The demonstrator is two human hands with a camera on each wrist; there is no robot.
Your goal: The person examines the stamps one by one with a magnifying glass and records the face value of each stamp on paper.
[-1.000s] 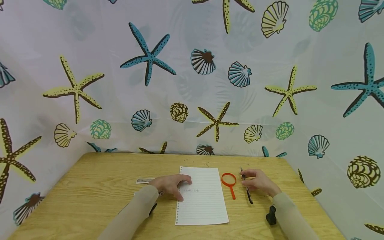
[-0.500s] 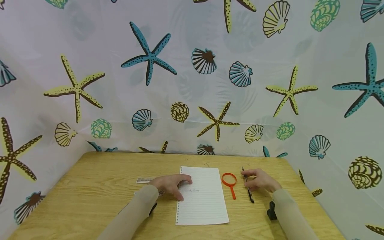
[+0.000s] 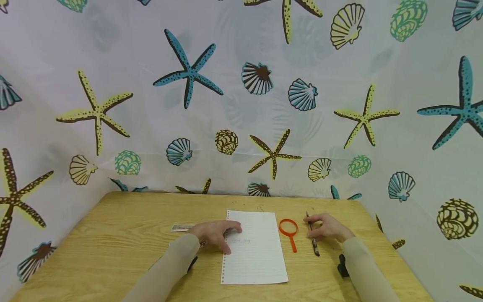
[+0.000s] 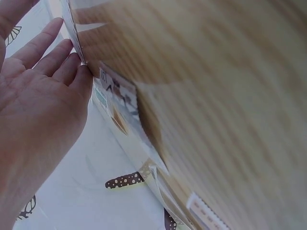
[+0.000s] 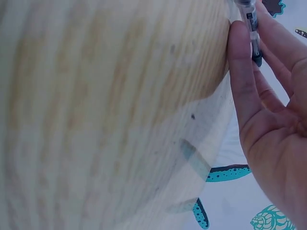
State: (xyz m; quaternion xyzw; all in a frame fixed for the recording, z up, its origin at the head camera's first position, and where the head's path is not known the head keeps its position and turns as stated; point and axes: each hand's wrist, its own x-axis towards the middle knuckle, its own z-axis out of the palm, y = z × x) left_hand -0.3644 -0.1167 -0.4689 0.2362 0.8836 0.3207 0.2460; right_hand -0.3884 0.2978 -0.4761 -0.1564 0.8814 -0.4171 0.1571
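In the head view a lined sheet of paper with a line of faint writing lies on the table. My left hand rests on its left edge, thumb and fingers spread; the left wrist view shows that hand's fingers stretched out. On the right a slim dark pen lies along the table. My right hand pinches it between thumb and fingers. In the right wrist view the pen's clear barrel and dark end show between the thumb and the fingers. Between paper and pen lies a red magnifying glass.
A pale printed strip lies beyond my left hand. Close to that hand in the left wrist view is a piece of paper with a printed picture. A shell-patterned curtain surrounds the wooden table.
The pen's far end has shifted slightly to the right along with my right hand. My left hand, the paper and the magnifying glass have stayed in place.
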